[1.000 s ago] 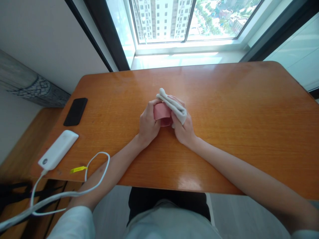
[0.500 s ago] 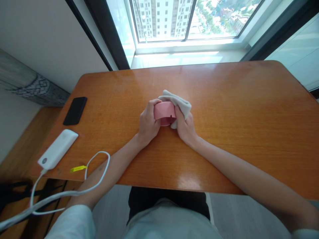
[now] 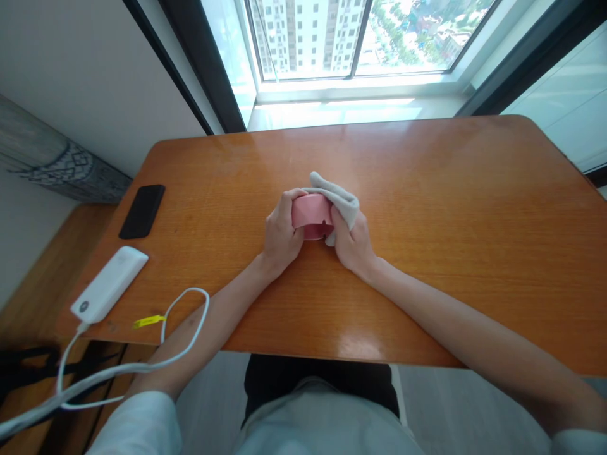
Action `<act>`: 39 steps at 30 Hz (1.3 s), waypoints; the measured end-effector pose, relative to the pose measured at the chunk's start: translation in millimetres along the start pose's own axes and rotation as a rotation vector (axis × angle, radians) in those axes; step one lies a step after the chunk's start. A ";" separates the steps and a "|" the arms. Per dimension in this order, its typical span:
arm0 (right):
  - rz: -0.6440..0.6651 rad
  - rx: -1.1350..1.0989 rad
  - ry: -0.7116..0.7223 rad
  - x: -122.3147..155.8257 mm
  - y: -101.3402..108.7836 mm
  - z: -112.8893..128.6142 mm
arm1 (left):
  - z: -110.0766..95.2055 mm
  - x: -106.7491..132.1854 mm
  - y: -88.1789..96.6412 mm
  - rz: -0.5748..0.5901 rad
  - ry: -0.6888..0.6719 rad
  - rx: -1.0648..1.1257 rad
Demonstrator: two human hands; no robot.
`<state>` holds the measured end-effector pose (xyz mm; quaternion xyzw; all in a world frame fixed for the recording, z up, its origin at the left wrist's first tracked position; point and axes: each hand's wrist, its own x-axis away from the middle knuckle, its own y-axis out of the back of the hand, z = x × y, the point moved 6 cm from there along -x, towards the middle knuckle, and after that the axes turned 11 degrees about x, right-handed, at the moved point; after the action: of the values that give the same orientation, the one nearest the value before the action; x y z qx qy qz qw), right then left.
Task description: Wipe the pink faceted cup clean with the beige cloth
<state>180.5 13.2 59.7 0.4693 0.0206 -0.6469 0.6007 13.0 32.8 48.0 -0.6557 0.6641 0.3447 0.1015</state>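
A pink round ashtray-like bowl (image 3: pixel 312 208) with small notches in its rim is held tilted above the middle of the table, its hollow side facing me. My left hand (image 3: pixel 283 227) is closed around its left side, fingers at the top and thumb below. A pale grey cloth (image 3: pixel 337 194) lies folded over the right side of the bowl, a corner sticking up behind it. My right hand (image 3: pixel 351 239) grips this cloth and presses it against the bowl's right edge, with the thumb at the rim. Some of the right fingers are hidden behind the cloth.
On the left of the brown wooden table (image 3: pixel 450 240) lie a black phone (image 3: pixel 141 212) and a white power bank (image 3: pixel 110 284). A white cable (image 3: pixel 95 381) with a yellow tag (image 3: pixel 148 321) loops over my left forearm. Beyond the far edge is a window (image 3: pixel 353 38).
My right hand and the cloth have shifted slightly, with the cloth's right edge drawn a little to the left. The bowl and my left hand stay nearly in place.
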 end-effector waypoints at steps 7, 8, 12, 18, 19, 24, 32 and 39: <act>0.014 0.078 0.222 5.9 1.0 21.0 | 8.7 5.0 -0.5 0.012 0.022 -0.021; -0.012 0.041 0.152 3.6 1.4 16.3 | 6.8 3.7 -1.1 0.015 0.020 -0.021; -0.053 -0.070 -0.090 -1.2 1.5 -0.3 | -0.3 -0.4 -1.4 0.013 0.000 -0.011; 0.010 0.080 0.165 5.6 2.2 18.5 | 4.3 4.1 0.6 0.000 0.045 0.003; 0.009 0.067 0.138 5.2 1.5 16.2 | 3.7 3.9 0.5 0.000 0.043 0.001; -0.032 -0.056 -0.082 -0.6 0.7 -3.1 | 1.5 1.2 -0.8 0.010 0.011 -0.001; 0.027 0.092 0.191 6.0 0.7 21.1 | 12.1 6.0 -1.3 -0.003 0.007 -0.027; -0.013 -0.041 -0.095 -0.6 0.7 -1.7 | 1.6 1.5 -1.1 0.010 0.020 0.017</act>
<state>181.9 14.5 59.5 0.4255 0.0086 -0.6718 0.6063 13.4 32.6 45.5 -0.6548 0.6714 0.3328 0.0988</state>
